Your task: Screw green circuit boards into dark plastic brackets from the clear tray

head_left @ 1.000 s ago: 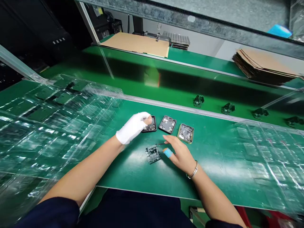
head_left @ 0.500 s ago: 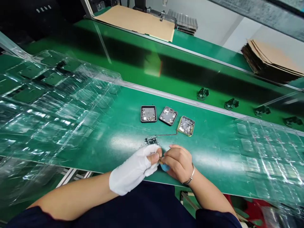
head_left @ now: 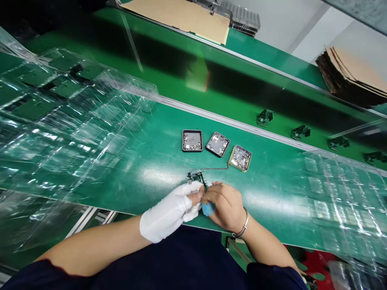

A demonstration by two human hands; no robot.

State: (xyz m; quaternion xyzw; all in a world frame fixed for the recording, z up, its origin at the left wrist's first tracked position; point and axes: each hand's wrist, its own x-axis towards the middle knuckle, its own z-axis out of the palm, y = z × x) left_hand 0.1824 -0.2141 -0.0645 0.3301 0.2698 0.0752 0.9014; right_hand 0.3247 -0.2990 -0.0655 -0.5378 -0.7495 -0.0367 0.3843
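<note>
At the near edge of the green worktop (head_left: 145,177), a gloved left hand (head_left: 169,213) and bare right hand (head_left: 225,205) pinch closed on a small black component (head_left: 196,176), apparently mid-assembly, calling next for fine fingertip alignment.

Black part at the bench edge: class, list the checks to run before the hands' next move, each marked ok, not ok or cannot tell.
1. Black part gripped by both hands: ok.
2. Left hand gloved: ok.
3. Right hand gloved: not ok, bare apart from a blue finger cot.
4. Three small trays hold pieces: ok.
5. Thin wire free of the trays: cannot tell.
</note>
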